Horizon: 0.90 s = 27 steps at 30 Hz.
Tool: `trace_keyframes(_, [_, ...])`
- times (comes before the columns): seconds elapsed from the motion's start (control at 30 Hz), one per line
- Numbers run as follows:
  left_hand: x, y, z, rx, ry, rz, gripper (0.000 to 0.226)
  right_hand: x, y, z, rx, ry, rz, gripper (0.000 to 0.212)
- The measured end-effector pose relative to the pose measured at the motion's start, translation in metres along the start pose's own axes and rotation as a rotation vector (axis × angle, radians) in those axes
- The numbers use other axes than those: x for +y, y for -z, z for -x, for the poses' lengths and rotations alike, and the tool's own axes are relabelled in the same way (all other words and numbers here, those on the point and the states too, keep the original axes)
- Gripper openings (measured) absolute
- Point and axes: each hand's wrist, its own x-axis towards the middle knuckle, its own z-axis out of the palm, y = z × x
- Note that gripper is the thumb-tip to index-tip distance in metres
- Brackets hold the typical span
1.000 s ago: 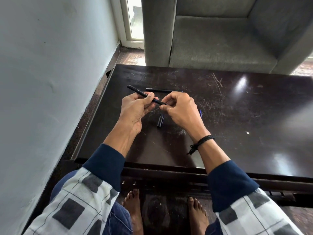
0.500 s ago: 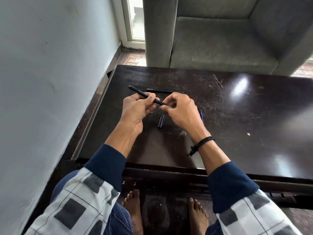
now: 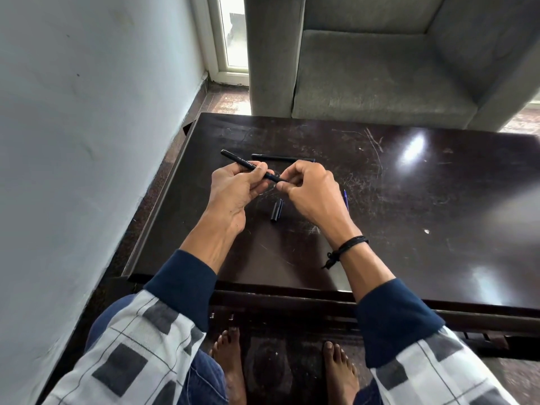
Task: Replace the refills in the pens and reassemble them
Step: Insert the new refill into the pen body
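A pale painted wall fills the space left of the grip, and a grey fabric armchair stands well beyond it. Under the grip lies the dark glossy wooden worktop, scratched and catching window glare off to the right.

Both forearms reach in from dark blue cuffs under checked grey-and-white sleeves. The left hand is turned palm-up, its grip curled round a slim black plastic pen barrel, with the thumb pressed across the top. The barrel is held above the worktop. It slants from the left grip up and away to the left, with white lettering showing on its side. The right hand meets it from the other side: its grip pinches the barrel's right end between thumb and forefinger, the other fingers curled in. What sits at that end is hidden by the fingertips. A black cord bracelet circles the right wrist.

Just beyond the two grips a second black pen lies flat on the worktop. Directly below the gap between the grips, toward the person, lies a short black pen cap. Right of the right grip, partly hidden by that hand, a thin blue refill lies on the worktop.
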Motion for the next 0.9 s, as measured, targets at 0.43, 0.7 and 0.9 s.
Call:
trace_keyframes(0.43, [-0.0003, -0.0006, 0.0, -0.002, -0.004, -0.02, 0.003, -0.0005, -0.0013, -0.0008, -0.001, 0.01, 0.015, 0.007])
trace_keyframes(0.7, [0.0003, -0.0014, 0.0005, -0.007, -0.009, -0.002, 0.009, -0.001, 0.0018, 0.0018, -0.012, 0.029, 0.022, 0.014])
trace_keyframes(0.9, [0.0001, -0.0016, 0.0008, -0.011, -0.011, -0.009, 0.006, -0.0029, -0.0009, -0.0001, -0.025, -0.01, 0.03, 0.01])
